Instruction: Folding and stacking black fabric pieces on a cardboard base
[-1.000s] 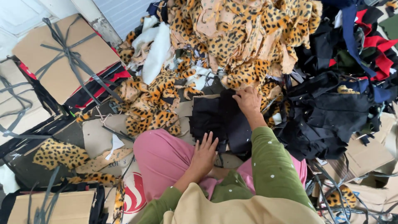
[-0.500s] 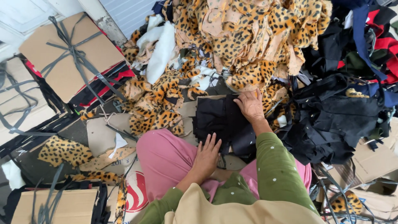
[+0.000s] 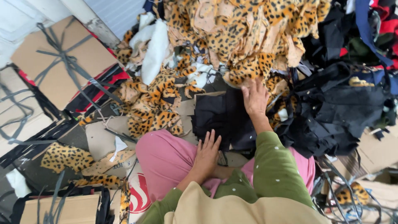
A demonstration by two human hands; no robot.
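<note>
Black cloth (image 3: 215, 118) is spread flat on the floor, just past the pink knee (image 3: 166, 155). It is pressed by the right hand (image 3: 255, 99), laid flat at its far edge with fingers stretched out, touching the spotted pile (image 3: 240, 37). The left hand (image 3: 206, 155) is rested open at its near edge, fingers spread apart.

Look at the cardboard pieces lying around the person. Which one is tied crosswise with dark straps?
The cardboard bundle at upper left: grey straps cross over its top. The loose cardboard by the pink knee lies unstrapped.
</note>
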